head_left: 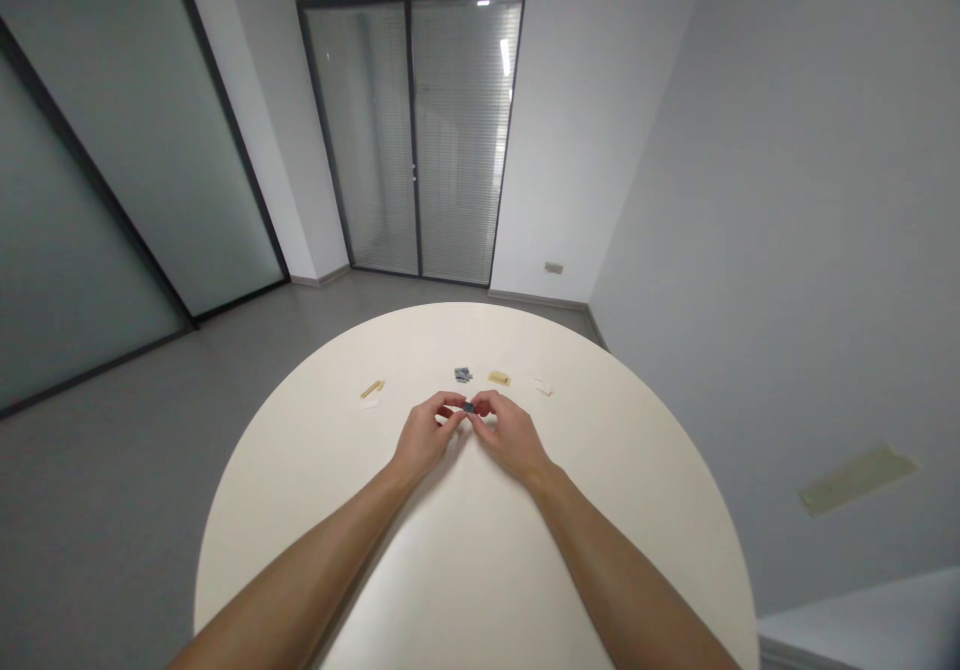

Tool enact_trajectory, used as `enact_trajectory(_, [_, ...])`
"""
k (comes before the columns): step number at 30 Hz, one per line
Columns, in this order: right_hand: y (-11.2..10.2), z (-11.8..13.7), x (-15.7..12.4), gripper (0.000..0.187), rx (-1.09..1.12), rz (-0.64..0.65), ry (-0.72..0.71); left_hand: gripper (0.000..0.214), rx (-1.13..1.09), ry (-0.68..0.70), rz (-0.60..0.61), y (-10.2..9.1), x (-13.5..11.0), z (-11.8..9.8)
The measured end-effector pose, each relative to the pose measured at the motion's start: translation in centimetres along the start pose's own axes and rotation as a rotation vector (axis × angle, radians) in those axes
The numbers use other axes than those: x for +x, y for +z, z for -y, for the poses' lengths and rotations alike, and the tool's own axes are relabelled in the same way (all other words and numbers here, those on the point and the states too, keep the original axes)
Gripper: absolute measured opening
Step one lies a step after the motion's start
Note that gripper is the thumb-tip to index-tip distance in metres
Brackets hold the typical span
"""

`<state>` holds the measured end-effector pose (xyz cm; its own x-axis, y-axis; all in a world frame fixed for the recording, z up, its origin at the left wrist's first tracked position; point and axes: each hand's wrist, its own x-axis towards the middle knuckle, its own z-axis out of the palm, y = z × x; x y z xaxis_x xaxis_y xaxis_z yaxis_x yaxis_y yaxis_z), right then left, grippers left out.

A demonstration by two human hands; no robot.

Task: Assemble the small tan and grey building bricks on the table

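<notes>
Between my fingertips, above the middle of the table, is a small dark blue-grey rectangular piece (469,407); it is too small for me to tell its kind. My left hand (429,435) pinches it from the left, thumb and fingers closed. From the other side my right hand (510,433) grips its right end in the same way. Just beyond my fingers lies a small pile of dark grey-blue pieces (463,375). To the right of that pile is a yellowish stack of flat pieces (499,378).
The round white table (480,570) fills the space before me. Thin tan strips (371,388) and a white slip (370,404) lie on its left, small white pieces (543,387) on its right. A wall with a tape strip (857,478) rises at the right.
</notes>
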<state>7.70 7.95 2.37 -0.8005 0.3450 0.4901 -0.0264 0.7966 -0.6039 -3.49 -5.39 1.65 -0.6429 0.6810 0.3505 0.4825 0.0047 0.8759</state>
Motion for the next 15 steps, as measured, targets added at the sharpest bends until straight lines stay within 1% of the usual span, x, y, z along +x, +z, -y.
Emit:
enact_trajectory(11, [-0.05, -0.04, -0.02, 0.010, -0.006, 0.009, 0.002, 0.020, -0.018, 0.003, 0.002, 0.05, -0.06, -0.03])
enact_trajectory(15, [0.02, -0.09, 0.00, 0.011, -0.007, 0.005, -0.004, 0.019, 0.009, 0.028, -0.009, 0.11, -0.03, 0.14])
